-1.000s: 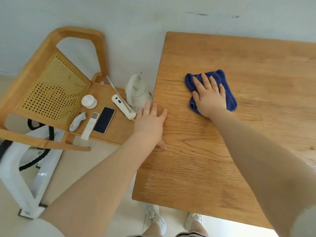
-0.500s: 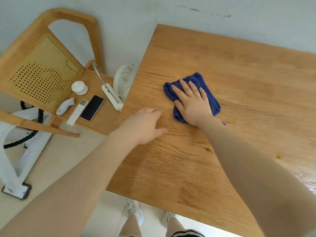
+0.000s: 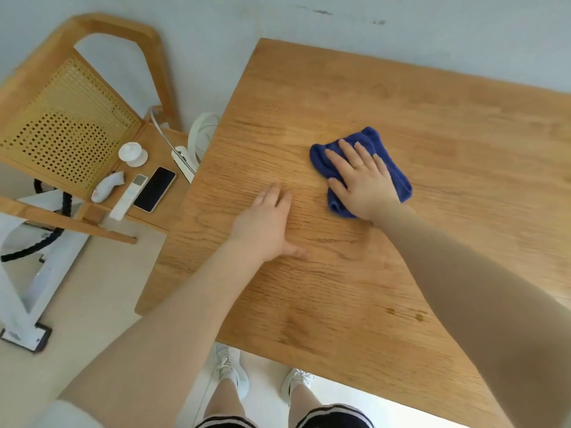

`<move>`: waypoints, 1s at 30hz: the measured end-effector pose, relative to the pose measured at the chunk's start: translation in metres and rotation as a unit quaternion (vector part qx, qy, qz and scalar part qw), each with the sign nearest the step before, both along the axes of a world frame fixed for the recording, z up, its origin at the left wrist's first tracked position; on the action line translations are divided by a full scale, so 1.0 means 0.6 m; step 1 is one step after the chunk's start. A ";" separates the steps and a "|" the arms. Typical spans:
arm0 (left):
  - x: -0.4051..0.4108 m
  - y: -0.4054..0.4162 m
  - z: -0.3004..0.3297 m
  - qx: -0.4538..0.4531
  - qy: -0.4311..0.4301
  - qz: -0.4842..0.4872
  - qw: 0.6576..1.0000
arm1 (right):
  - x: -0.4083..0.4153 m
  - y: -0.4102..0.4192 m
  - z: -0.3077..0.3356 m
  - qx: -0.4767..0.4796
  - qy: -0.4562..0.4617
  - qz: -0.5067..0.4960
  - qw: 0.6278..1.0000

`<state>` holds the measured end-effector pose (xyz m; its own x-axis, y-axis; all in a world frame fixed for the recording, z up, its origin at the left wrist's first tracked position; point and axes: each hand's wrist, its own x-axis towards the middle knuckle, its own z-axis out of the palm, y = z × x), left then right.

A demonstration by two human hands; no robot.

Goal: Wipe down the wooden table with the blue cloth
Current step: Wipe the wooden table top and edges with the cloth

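The wooden table (image 3: pixel 386 97) fills the middle and right of the head view. A folded blue cloth (image 3: pixel 398 177) lies on it, left of centre. My right hand (image 3: pixel 361 180) presses flat on the cloth with straight, spread fingers and covers most of it. My left hand (image 3: pixel 265 223) rests flat on the bare wood to the left of the cloth, fingers straight, thumb out to the right.
A wooden chair (image 3: pixel 77 118) with a cane back stands left of the table. On its seat lie a black phone (image 3: pixel 154 189), a white remote (image 3: pixel 129 196), a small white dish (image 3: pixel 133 153) and a white power strip (image 3: pixel 185 163). A white frame (image 3: pixel 27 291) stands on the floor.
My right hand has slid the cloth to the right and a little toward me across the table. My left hand has moved inward from the table's left edge and lies flat.
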<state>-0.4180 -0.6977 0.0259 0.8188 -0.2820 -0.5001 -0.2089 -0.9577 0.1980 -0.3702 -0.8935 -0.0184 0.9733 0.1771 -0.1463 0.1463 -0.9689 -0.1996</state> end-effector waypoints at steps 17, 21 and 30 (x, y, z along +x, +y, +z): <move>-0.008 -0.023 -0.011 0.002 -0.012 0.029 1.000 | -0.063 -0.011 -0.005 -0.014 0.000 0.010 1.000; -0.009 -0.021 -0.011 0.010 -0.010 0.016 1.000 | -0.042 0.001 0.000 -0.005 0.011 -0.079 0.997; -0.005 -0.020 -0.014 0.014 -0.005 -0.002 1.000 | -0.168 0.039 0.002 0.001 -0.007 -0.018 1.000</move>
